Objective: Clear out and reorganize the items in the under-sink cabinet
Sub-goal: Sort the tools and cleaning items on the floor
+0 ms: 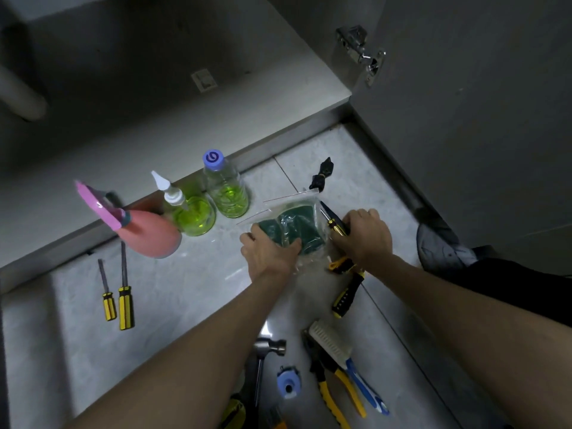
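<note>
1. My left hand (267, 247) lies on a clear plastic bag (292, 226) of green scouring pads, fingers curled over its near edge and gripping it against the floor tiles (185, 280).
2. My right hand (366, 235) is closed round a small screwdriver (332, 221) with a yellow-and-black handle, its tip pointing away from me beside the bag's right edge.
3. The bag sits on the floor just in front of the open cabinet (154, 97), whose floor panel shows only a small pale sticker; I cannot read anything on it.
4. Left of the bag stand two clear bottles of green liquid: one with a purple cap (213, 157) bearing a white swirl mark, and a rounder one with a white nozzle (171, 193). No label text is legible.
5. A pink spray bottle (148, 232) stands next to the rounder one.
6. Two more yellow-handled screwdrivers (119, 298) lie side by side on the tiles at the far left.
7. Near my right wrist lies a yellow-and-black tool (346, 294).
8. Closer to me are a hammer (267, 348), a blue plastic ring (288, 382), pliers (332, 394) and a white brush with a blue handle (340, 348).
9. A small black bundle (322, 174) lies beyond the bag, near the cabinet's edge.
10. The door hinge (363, 52) shows at upper right.
</note>
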